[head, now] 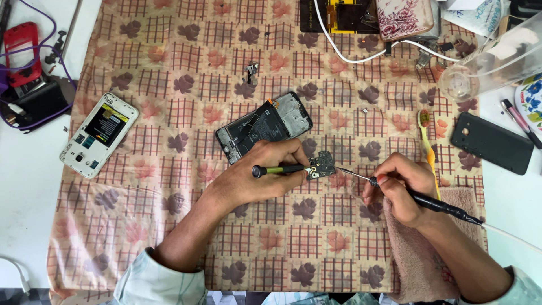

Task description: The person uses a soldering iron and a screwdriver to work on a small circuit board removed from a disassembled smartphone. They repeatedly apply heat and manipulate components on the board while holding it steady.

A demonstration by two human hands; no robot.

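Observation:
My left hand point(262, 172) holds a thin tool with a green-and-black handle point(276, 169), its tip pressed on a small dark circuit board point(320, 165) lying on the patterned cloth. My right hand point(398, 189) grips a black pen-like iron point(437, 204) whose fine metal tip reaches the board's right edge; a white cable trails from its rear. Just beyond my left hand lies an opened black phone frame point(264, 126), back side up, tilted.
A white phone with its back off point(99, 134) lies at left. A black back cover point(492, 142), a yellow toothbrush point(428, 144), a clear plastic tube point(488, 62), a pink towel point(420, 254) and white cables point(361, 56) sit at right. Red parts point(22, 53) are far left.

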